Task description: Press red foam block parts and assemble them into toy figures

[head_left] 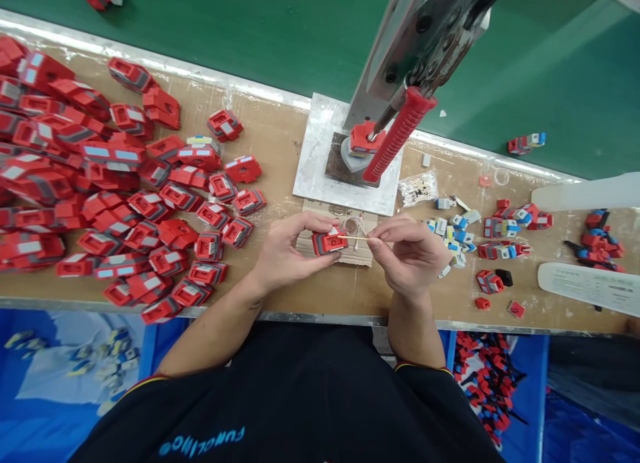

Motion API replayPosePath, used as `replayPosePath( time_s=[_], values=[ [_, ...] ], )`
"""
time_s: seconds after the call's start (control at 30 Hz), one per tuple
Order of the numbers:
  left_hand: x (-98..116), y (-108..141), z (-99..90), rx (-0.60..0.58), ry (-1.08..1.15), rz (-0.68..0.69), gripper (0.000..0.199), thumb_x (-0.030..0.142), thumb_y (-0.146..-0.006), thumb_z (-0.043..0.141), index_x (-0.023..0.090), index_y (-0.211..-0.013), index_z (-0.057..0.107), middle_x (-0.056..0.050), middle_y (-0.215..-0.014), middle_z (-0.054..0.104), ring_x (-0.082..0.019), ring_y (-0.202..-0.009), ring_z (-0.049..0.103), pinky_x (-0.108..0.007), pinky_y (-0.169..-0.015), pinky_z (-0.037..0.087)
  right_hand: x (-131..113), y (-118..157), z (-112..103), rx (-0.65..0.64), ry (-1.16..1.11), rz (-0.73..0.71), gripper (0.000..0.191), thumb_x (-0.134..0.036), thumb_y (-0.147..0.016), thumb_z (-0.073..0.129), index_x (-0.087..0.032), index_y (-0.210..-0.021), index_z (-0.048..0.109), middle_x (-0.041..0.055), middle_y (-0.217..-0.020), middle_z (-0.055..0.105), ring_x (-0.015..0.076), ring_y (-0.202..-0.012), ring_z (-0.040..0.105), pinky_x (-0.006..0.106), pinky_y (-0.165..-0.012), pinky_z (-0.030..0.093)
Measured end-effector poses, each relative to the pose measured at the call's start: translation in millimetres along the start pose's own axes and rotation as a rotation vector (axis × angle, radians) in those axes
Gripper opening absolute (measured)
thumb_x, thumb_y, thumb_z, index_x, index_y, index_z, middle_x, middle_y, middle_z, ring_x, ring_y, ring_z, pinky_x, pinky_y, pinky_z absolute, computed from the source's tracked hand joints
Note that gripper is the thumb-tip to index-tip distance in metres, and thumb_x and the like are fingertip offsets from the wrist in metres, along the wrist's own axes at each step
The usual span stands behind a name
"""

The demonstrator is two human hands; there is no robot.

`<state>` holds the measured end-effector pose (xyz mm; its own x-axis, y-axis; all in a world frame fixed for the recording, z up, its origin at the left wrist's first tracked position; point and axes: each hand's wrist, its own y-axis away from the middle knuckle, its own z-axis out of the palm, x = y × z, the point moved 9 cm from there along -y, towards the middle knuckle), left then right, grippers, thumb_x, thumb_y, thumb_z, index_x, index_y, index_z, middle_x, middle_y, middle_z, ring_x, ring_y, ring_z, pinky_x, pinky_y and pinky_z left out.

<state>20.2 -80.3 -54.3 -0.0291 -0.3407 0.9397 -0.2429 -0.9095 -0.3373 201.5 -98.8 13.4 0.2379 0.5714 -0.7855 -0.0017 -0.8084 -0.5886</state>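
Note:
Between the thumb and fingers of my left hand [293,249] is a red toy part [327,243] with grey and white patches and a hole in its upper face. My right hand [410,249] pinches a thin cotton swab [354,237], its far end at the red part. A small clear round dish [353,227] stands just beyond the swab on a piece of cardboard [367,253]. Right of my right hand lie small white, blue and yellow parts [457,236]. A bag of cotton swabs [419,188] rests behind that hand.
Many red toy parts [115,156] crowd the left of the table. A hand press with a red lever [403,133] stands on a metal plate [315,163] at the back, a red part under it. Blue bins [533,376] sit below the front edge. Several assembled pieces [503,228] lie right.

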Motion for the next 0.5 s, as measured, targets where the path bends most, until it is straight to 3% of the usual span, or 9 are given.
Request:
replayPosePath(
  time_s=[0.17,0.33,0.4,0.5],
  values=[
    [-2.2,-0.7,-1.0,0.003,0.013,-0.012,0.029,0.024,-0.077,0.093,0.020,-0.100,0.075,-0.014,-0.110,0.085,-0.028,-0.104,0.083,-0.042,-0.095,0.066,-1.8,-0.1,-3.7,-0.020,0.046,-0.007,0.017,-0.011,-0.089,0.079,-0.027,-0.091,0.072,-0.0011,-0.076,0.079,0.0176,-0.067,0.074,0.033,-0.060,0.057],
    [-6.4,-1.1,-2.9,0.032,0.087,-0.026,0.031,0.022,-0.075,0.094,0.019,-0.099,0.075,-0.014,-0.110,0.084,-0.027,-0.105,0.082,-0.041,-0.095,0.066,8.1,-1.0,-32.2,0.052,0.084,0.002,0.013,-0.019,-0.089,0.080,-0.027,-0.085,0.071,-0.0022,-0.069,0.075,0.0173,-0.060,0.069,0.033,-0.055,0.053],
    [-5.2,-2.3,-3.0,0.036,0.141,-0.017,0.032,0.018,-0.074,0.095,0.019,-0.101,0.077,-0.013,-0.111,0.084,-0.026,-0.105,0.082,-0.038,-0.094,0.067,19.6,-0.9,-32.2,-0.029,0.198,0.055,0.013,-0.020,-0.090,0.079,-0.026,-0.083,0.071,-0.0016,-0.071,0.076,0.0164,-0.061,0.068,0.032,-0.056,0.052],
    [-2.9,-5.4,-3.9,0.026,0.258,-0.021,0.038,0.013,-0.073,0.096,0.022,-0.106,0.080,-0.011,-0.112,0.084,-0.025,-0.108,0.082,-0.037,-0.095,0.067,37.2,3.7,-11.9,-0.255,0.355,0.103,0.011,-0.020,-0.092,0.076,-0.025,-0.083,0.073,0.0000,-0.077,0.079,0.0166,-0.068,0.071,0.031,-0.062,0.055]
  ],
)
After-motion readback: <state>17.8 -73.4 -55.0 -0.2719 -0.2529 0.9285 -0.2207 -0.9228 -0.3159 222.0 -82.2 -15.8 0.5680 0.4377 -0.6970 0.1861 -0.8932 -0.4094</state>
